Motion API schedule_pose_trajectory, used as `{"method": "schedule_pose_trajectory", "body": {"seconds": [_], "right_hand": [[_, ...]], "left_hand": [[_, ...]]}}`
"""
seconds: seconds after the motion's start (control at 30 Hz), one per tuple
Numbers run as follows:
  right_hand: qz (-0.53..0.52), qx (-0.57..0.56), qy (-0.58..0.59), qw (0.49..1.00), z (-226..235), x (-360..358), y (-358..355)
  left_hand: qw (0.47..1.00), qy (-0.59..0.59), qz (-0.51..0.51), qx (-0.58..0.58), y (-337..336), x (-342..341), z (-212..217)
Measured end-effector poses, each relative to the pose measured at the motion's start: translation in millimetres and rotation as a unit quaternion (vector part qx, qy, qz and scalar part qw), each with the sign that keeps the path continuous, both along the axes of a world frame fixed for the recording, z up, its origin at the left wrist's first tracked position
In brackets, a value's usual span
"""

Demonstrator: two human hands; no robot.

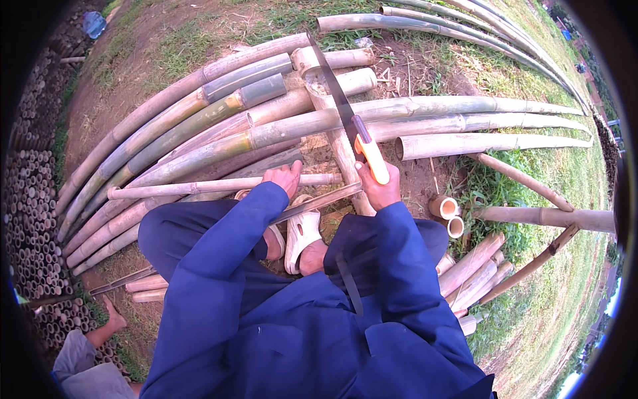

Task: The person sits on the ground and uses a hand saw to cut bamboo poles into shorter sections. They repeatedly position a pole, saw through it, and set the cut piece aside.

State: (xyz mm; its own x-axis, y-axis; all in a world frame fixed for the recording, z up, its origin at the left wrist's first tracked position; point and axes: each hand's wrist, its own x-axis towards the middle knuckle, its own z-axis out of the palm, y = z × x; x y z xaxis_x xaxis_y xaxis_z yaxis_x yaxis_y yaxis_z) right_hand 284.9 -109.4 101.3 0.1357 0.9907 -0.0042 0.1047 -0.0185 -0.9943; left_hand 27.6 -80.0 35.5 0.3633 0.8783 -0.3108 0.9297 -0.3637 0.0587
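My left hand (286,178) is closed around a thin bamboo pole (199,187), close to its right end. In my right hand (380,185) is a handsaw (371,158) with a yellow and white handle. Its long dark blade (333,83) points up and away, across the long bamboo poles (292,126) and apart from the thin pole. A split bamboo strip (319,201) runs from beside my left forearm to just under my right hand. Beneath the poles lies a thick pale support piece (340,149), pointing away from me.
Cut bamboo tubes (33,226) are stacked at the far left. Short tube pieces (444,207) and split lengths (472,272) lie at the right, near a bamboo frame (545,216). More poles (452,30) lie at the back. Another person's leg (106,326) shows at lower left.
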Motion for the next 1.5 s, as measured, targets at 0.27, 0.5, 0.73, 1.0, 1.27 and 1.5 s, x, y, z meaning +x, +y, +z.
{"method": "schedule_pose_trajectory", "body": {"seconds": [0.27, 0.5, 0.73, 1.0, 1.27, 1.5], "right_hand": [[0.004, -0.064, -0.022, 0.998, -3, 4, -2], [0.001, -0.029, -0.021, 0.999, 0, -4, -2], [-0.001, -0.039, -0.031, 0.999, 0, -2, -3], [-0.025, 0.008, -0.040, 0.999, -6, -6, -7], [-0.022, -0.063, -0.040, 0.997, -9, -2, -13], [-0.004, -0.017, -0.075, 0.997, -1, -15, -16]], "left_hand": [[0.991, -0.079, 0.093, -0.063, -11, 11, 2], [0.988, -0.090, -0.001, -0.123, -42, -19, -20], [0.978, -0.159, -0.032, 0.132, 6, -36, 35], [0.986, 0.013, 0.107, 0.127, 52, -122, 61], [0.989, 0.022, 0.067, 0.127, 53, -108, 65], [0.971, -0.098, -0.001, 0.218, 75, -20, 40]]}}
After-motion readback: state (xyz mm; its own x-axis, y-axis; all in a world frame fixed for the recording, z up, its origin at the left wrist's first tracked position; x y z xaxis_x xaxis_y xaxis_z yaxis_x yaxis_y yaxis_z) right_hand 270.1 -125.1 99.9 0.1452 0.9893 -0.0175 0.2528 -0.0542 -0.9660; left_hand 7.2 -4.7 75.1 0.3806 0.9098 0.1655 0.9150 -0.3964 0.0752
